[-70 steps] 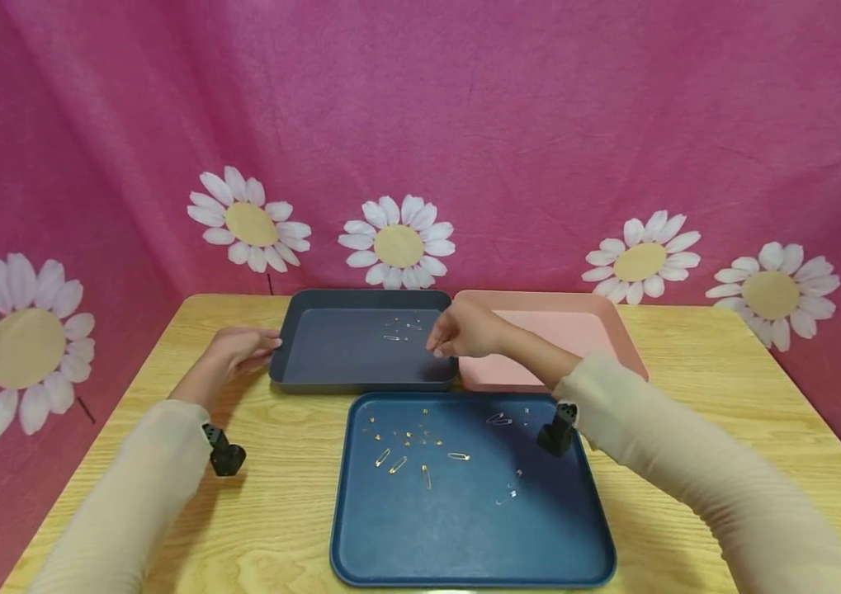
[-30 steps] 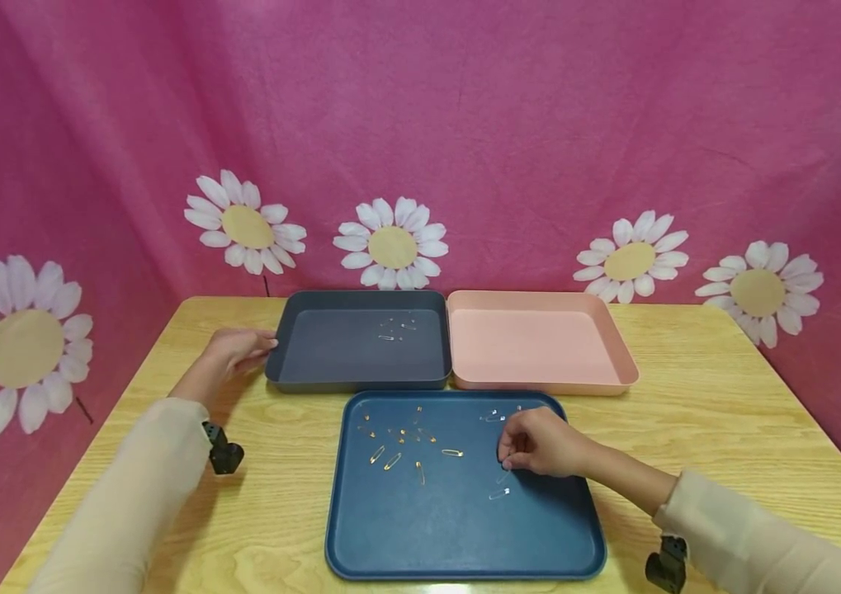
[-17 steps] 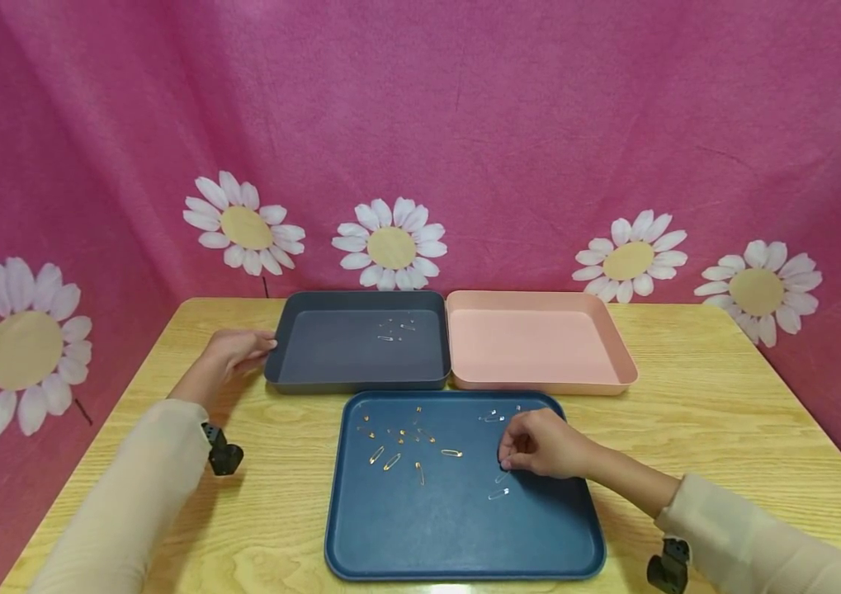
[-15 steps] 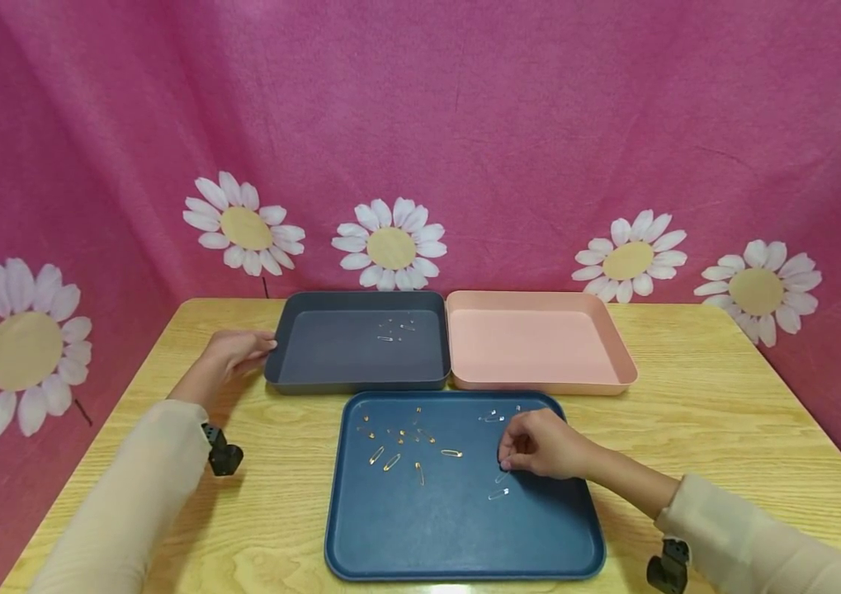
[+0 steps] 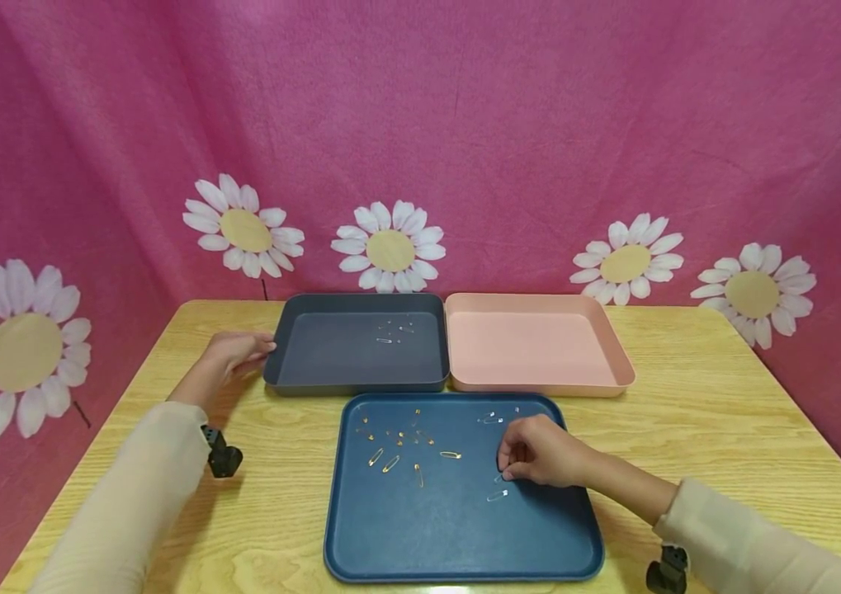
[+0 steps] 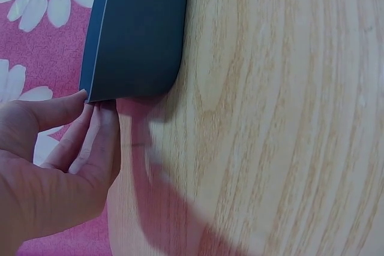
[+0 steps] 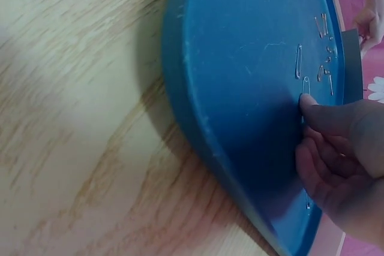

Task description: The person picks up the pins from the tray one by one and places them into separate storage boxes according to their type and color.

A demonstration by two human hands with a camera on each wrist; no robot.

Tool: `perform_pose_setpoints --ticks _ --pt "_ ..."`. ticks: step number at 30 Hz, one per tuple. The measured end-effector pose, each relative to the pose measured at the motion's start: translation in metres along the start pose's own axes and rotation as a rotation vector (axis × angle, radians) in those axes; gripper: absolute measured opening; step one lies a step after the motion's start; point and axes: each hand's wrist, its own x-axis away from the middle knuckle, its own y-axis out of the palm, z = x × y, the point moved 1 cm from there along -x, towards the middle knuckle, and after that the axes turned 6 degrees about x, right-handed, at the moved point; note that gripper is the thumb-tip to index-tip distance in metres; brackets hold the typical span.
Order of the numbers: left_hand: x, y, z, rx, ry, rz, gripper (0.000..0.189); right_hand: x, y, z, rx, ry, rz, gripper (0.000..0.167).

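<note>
In the head view, we are seeing the left arm slanting alongside the left edge of the desk, the left hand bending at the wrist and pointing right, to the left wall of the dark gray tray by the desk's far edge. The right arm is slanting in near the desk's right edge; the right hand is pointing left, fingers curling down, over the right half of the blue tray. A silver safety pin is lying on this tray at its thumb tip, while gold safety pins are lying toward the tray's far left corner.

In the left wrist view, the grip is looking narrow, thumb and fingers holding the dark gray tray's rim.

In the right wrist view, we are seeing the thumb touching one end of the silver safety pin, other fingers curling behind; the grip is appearing narrow, though we cannot tell whether it is pinching the pin.
</note>
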Motion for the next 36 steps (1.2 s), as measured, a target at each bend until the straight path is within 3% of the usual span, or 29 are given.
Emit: perform_pose_setpoints --ticks 10,16,29,36 --pt "-0.002 0.000 -0.003 -0.007 0.018 -0.017 0.051 -0.008 -0.004 -0.004 0.012 -0.043 -0.025 0.009" --pt "-0.004 0.000 -0.004 0.005 0.004 0.002 0.050 -0.018 -0.008 -0.004 -0.053 -0.009 -0.061 0.003" --pt "-0.002 -0.001 -0.004 0.002 0.012 -0.031 0.051 -0.044 -0.014 -0.004 -0.160 0.033 -0.084 0.004" --pt "-0.001 -0.001 -0.001 -0.006 -0.005 0.002 0.050 -0.064 -0.022 -0.010 -0.205 0.058 -0.081 0.004"
